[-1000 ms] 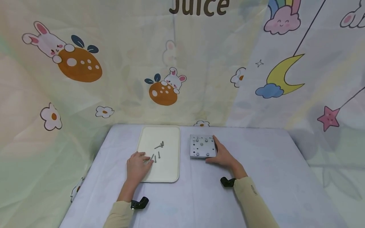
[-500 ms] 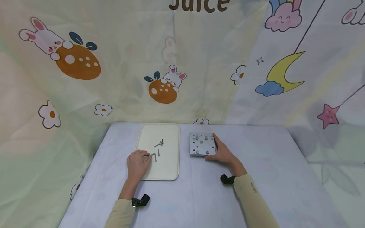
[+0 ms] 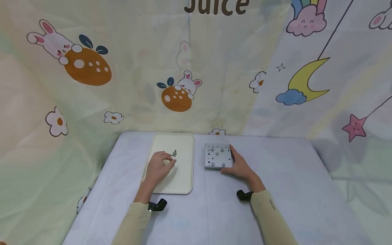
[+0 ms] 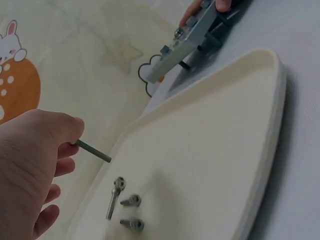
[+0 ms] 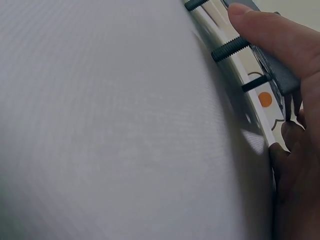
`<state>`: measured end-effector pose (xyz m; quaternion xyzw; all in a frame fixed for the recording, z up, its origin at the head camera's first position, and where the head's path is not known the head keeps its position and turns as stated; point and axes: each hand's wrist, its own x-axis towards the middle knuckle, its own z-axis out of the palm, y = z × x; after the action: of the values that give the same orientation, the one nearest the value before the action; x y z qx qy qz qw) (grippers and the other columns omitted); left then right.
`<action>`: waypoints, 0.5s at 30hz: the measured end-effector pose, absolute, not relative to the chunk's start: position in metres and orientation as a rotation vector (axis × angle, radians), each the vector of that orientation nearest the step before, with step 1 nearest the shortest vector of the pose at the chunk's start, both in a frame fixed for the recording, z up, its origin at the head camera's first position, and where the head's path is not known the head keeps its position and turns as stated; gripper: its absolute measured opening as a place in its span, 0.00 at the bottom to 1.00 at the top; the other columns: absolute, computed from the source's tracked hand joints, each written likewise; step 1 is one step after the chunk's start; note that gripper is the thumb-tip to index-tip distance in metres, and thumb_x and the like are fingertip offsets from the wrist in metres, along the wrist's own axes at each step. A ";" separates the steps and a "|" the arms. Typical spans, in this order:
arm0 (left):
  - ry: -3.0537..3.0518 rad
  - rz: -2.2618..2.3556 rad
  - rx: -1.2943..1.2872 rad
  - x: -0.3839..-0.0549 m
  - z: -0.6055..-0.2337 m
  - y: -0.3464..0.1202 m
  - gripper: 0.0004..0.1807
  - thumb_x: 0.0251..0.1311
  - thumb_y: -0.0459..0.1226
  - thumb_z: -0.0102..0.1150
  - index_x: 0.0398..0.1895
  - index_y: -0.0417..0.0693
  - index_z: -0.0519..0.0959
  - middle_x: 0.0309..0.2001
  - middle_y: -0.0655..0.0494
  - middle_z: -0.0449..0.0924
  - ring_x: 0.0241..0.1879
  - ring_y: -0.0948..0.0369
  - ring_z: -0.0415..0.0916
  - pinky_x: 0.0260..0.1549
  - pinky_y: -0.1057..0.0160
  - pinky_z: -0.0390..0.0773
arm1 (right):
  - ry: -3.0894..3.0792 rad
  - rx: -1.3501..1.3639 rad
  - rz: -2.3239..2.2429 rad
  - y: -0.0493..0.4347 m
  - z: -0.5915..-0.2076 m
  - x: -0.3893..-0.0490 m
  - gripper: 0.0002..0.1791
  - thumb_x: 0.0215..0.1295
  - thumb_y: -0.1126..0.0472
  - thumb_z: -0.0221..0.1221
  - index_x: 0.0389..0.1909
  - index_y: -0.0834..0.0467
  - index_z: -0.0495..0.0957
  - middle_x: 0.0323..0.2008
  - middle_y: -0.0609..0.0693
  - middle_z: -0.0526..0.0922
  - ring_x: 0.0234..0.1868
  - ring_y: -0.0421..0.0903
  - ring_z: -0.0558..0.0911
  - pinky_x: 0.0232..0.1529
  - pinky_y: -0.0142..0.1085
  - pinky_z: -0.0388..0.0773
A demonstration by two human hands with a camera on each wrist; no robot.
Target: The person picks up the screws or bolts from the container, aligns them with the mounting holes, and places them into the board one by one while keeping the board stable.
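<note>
1. Tray (image 3: 183, 180), cream, on tabletop (image 3: 214, 217).
2. Left hand (image 3: 157, 167), above the tray, pinching one screw (image 4: 95, 151) (one end hidden).
3. Loose screws (image 4: 132, 201), three, in the tray.
4. Metal plate (image 3: 218, 160), right of the tray, gripped by right hand (image 3: 240, 167).

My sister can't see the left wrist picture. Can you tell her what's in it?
A left hand pinches a thin rod, probably a screw, over a cream tray with three metal screws lying on it. Beyond the tray, a right hand holds a thick metal plate with dark bolts poking out underneath.
</note>
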<state>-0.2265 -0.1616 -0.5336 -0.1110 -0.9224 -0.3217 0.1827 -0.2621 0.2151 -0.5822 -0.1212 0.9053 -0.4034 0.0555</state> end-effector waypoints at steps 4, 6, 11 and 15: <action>-2.612 -0.877 -0.407 -0.239 -0.525 -0.138 0.08 0.53 0.42 0.71 0.23 0.49 0.86 0.39 0.56 0.85 0.52 0.53 0.74 0.53 0.52 0.72 | 2.757 -0.350 -1.227 0.217 -0.581 -0.262 0.76 0.36 0.34 0.75 0.78 0.54 0.36 0.74 0.58 0.51 0.73 0.57 0.52 0.69 0.52 0.49; -2.633 -0.860 -0.437 -0.244 -0.525 -0.128 0.08 0.53 0.44 0.70 0.23 0.50 0.86 0.40 0.57 0.85 0.53 0.54 0.74 0.53 0.53 0.73 | 2.754 -0.337 -1.216 0.218 -0.582 -0.261 0.76 0.36 0.33 0.75 0.78 0.54 0.36 0.75 0.57 0.51 0.73 0.57 0.51 0.69 0.52 0.48; -2.675 -0.849 -0.508 -0.253 -0.520 -0.102 0.09 0.54 0.46 0.69 0.24 0.52 0.87 0.41 0.59 0.84 0.53 0.56 0.74 0.53 0.54 0.73 | 2.756 -0.338 -1.208 0.218 -0.585 -0.260 0.75 0.36 0.32 0.74 0.78 0.52 0.36 0.75 0.56 0.49 0.74 0.56 0.50 0.70 0.51 0.48; -2.667 -0.841 -0.571 -0.259 -0.517 -0.085 0.09 0.54 0.46 0.69 0.24 0.53 0.87 0.40 0.60 0.84 0.51 0.57 0.74 0.52 0.55 0.74 | 2.760 -0.355 -1.211 0.217 -0.585 -0.262 0.75 0.36 0.33 0.74 0.78 0.53 0.36 0.75 0.56 0.51 0.73 0.56 0.51 0.69 0.52 0.50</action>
<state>-0.2588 -0.0853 -0.5170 -0.1980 -0.9248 -0.2915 0.1430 -0.2617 0.2170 -0.5850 -0.1168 0.9082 -0.3985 0.0532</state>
